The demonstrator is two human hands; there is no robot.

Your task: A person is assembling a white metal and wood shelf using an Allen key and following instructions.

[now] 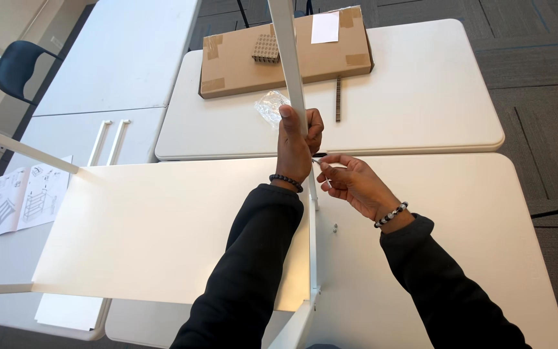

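Nearest the camera, a white post point(313, 258) runs along the right edge of a white panel point(163, 226) that lies flat on the table point(473, 245). This joint appears already made; a second thin post point(20, 148) meets the panel at its far left corner.

The left hand point(295, 142) is clamped around an upright white post point(290, 58) that rises out of the top of the frame. The right hand point(350, 181) sits just beside it, its fingers point(338, 160) pinched together on a small metal tool or fastener point(323, 172); which of the two cannot be told. The tip meets the upright post just below the left hand. Judged from this, the fastening of this post is in hand and not finished.

Two small loose fasteners point(335, 227) lie on the table just right of the lower post, so some hardware seems left to fit.

Farther out, a second table point(421, 97) carries a clear plastic bag point(271, 106), a dark narrow strip point(338, 98) and a flat cardboard box point(279, 55) with a block of small parts point(265, 49) and a white sheet on top.

To the left, an open instruction sheet point(24, 197) lies on a third table, beside two white rods point(108, 141). A dark chair point(20, 68) stands beyond. The floor is grey carpet tile point(537, 58).
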